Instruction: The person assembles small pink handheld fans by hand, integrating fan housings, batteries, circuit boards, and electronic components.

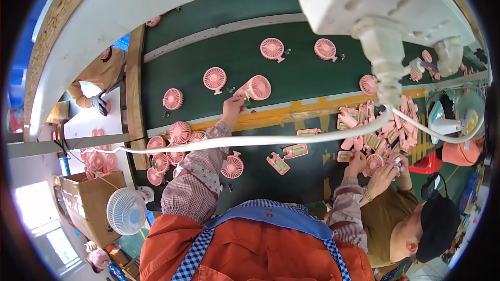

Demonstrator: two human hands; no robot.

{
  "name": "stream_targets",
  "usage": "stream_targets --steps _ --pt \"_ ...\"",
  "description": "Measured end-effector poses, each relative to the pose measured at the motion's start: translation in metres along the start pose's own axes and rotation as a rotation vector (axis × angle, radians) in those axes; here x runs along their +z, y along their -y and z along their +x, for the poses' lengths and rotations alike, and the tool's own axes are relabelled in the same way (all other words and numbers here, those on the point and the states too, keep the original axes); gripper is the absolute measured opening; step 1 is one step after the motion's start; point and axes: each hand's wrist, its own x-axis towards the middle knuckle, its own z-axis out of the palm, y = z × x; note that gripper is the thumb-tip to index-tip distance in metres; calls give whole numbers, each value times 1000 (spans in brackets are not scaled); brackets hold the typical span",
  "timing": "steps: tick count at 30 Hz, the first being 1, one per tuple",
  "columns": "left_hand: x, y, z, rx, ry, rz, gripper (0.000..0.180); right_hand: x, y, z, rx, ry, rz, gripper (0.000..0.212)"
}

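My left hand [234, 111] reaches over the green belt, its fingers closed on the handle end of a pink handheld fan [259, 88]. A small green circuit board [247, 102] shows beside those fingertips. To the right, my right hand [355, 164] is at the near edge of a pile of pink handle shells [371, 138]; its fingers are drawn together, and what they hold is hidden. One shell [344, 156] lies right beside it. Two open shells with green inserts, a left one [278, 164] and a right one [296, 150], lie between my arms.
Several fan heads [214, 78] are spaced along the belt. More fan heads [179, 132] are heaped by my left forearm. A white cable [291, 142] crosses above the bench below a white socket block [344, 5]. At right, a co-worker's hands [384, 177] work at a fan head [374, 164].
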Motion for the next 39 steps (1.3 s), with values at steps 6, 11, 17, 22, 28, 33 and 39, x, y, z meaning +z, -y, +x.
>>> stream_targets --steps 6,11,17,22,28,33,39 --pt "10 -27 -7 787 -265 960 27 36 16 -62 95 180 -1 4" --pt "3 -31 11 791 -178 1322 20 84 33 -115 197 470 -68 8" --pt "-3 -27 40 730 -50 1572 13 143 88 -162 319 832 -78 21" --pt "17 -48 14 680 -33 1610 13 161 108 -172 346 892 9 22" --pt "0 -45 -4 614 -22 1358 25 162 117 -179 293 970 -4 18" --pt "-28 -24 -12 765 76 982 32 165 130 -196 273 1016 -46 17" --pt "1 -51 -103 532 293 444 15 167 145 -222 119 1083 -203 12"
